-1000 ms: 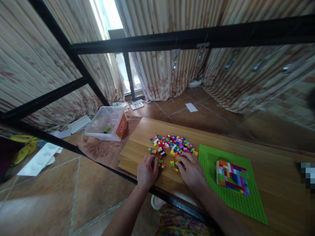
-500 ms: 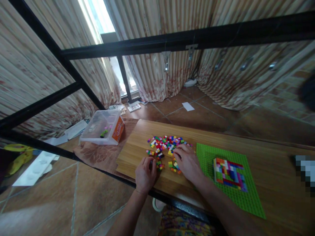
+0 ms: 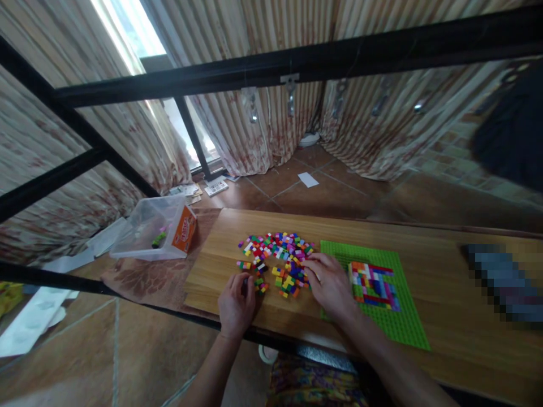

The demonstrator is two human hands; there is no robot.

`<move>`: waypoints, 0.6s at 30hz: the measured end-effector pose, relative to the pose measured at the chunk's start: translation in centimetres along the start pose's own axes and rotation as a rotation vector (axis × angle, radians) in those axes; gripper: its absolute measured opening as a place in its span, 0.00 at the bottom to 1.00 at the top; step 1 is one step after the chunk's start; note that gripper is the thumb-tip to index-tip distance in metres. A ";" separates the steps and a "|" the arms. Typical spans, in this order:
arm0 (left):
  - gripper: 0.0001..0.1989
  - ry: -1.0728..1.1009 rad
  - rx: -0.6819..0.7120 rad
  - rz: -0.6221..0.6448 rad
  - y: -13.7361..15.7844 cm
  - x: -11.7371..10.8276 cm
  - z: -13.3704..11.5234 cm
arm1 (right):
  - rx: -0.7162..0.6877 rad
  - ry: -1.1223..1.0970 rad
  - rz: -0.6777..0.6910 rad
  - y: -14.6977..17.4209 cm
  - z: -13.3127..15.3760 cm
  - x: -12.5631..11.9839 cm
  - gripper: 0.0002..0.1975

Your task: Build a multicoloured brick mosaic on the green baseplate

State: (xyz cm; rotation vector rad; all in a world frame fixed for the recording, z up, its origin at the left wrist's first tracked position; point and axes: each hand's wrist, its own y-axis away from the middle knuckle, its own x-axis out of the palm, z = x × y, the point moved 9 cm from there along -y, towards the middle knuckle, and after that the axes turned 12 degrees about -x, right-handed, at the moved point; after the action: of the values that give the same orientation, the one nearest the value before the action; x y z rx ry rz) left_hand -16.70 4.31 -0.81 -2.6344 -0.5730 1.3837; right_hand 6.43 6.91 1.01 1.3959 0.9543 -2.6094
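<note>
A loose pile of small coloured toy bricks (image 3: 280, 249) lies on the wooden board. My right hand (image 3: 331, 282) is at the pile's right edge, fingers stretched and a little apart, their tips touching the bricks there. My left hand (image 3: 235, 305) rests at the near left side of the pile with its fingers curled in. A dark spot shows between thumb and fingers, too small to make out. To the right, a green baseplate (image 3: 409, 322) carries a built block of multicoloured bricks (image 3: 375, 286), roughly square.
A clear plastic box (image 3: 142, 226) with an orange label and a few bricks stands left of the wooden board (image 3: 212, 249). A pixelated dark object (image 3: 504, 282) lies at the right. Black metal bars (image 3: 254, 73) cross in front of the curtains (image 3: 237, 130).
The view has turned to the right, so things sit further left. My right hand has moved from over the pile to its right edge, uncovering bricks. My left hand stays curled beside the pile.
</note>
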 end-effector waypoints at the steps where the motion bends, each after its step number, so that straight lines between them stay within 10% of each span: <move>1: 0.09 -0.003 0.006 -0.002 0.0 0.0 0.0 | 0.025 0.026 0.005 -0.3 -0.5 -0.2 0.11; 18: 0.10 0.003 0.011 -0.003 -0.1 0.0 0.0 | 0.118 -0.127 0.134 -0.6 -1.4 1.8 0.20</move>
State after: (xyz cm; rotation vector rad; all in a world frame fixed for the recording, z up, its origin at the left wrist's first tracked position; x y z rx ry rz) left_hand -16.74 4.45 -0.83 -2.6254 -0.5680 1.3778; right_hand 6.25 8.61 -0.67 1.2509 0.6782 -2.6537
